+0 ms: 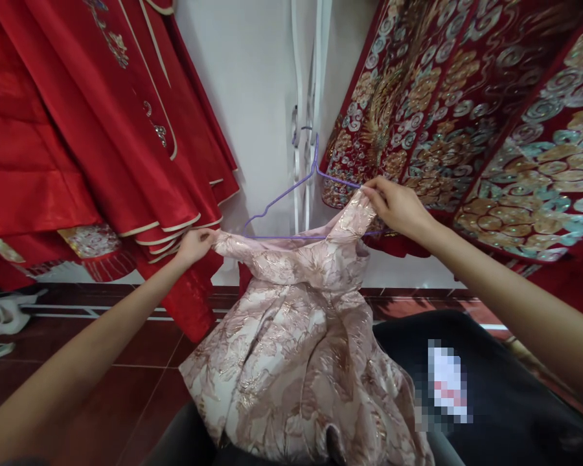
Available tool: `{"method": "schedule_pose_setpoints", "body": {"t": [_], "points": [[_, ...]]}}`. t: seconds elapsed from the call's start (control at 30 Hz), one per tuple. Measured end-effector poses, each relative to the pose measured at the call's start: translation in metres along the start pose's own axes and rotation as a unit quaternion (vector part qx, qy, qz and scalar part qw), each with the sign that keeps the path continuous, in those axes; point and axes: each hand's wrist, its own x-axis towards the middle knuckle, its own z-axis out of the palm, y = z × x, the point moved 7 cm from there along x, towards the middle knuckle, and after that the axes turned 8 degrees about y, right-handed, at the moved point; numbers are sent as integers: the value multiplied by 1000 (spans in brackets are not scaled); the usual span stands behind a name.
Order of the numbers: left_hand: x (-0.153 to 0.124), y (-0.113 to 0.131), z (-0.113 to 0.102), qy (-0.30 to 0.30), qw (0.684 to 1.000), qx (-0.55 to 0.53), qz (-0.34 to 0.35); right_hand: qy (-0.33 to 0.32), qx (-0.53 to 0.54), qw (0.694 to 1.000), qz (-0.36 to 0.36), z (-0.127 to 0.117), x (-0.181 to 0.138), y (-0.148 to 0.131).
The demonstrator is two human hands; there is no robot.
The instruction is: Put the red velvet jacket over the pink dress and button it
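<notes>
A pale pink brocade dress [291, 323] with gold-toned floral patterning spreads out in front of me, its skirt falling toward my lap. My left hand [197, 246] pinches the dress's left shoulder strap and draws it outward. On the other side, my right hand [396, 204] grips the right strap near the hanger's arm. A purple hanger [289, 191] is at the neckline, its hook up by a white upright pole. The hanger's left arm shows bare above the strap, and its right end is hidden behind the dress and my hand.
Plain red garments [140, 129] hang at left, and dark red embroidered garments [418, 116] at right. A white pole [297, 58] stands by the wall. Below are a black padded seat [495, 362] with a blurred patch, dark red floor tiles [140, 388] and pale shoes [10, 314].
</notes>
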Motion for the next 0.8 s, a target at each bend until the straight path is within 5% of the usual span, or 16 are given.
{"method": "schedule_pose_setpoints", "body": {"t": [0.23, 0.5, 0.63, 0.8], "points": [[2, 77, -7, 94, 990, -47, 99, 6, 17, 1000, -8, 0, 2, 10], [12, 180, 23, 101, 968, -47, 225, -4, 93, 996, 11, 30, -11, 21], [20, 176, 36, 60, 973, 21, 224, -23, 134, 991, 12, 47, -13, 26], [29, 141, 40, -109, 978, 64, 167, -45, 130, 990, 37, 29, -2, 32]]}}
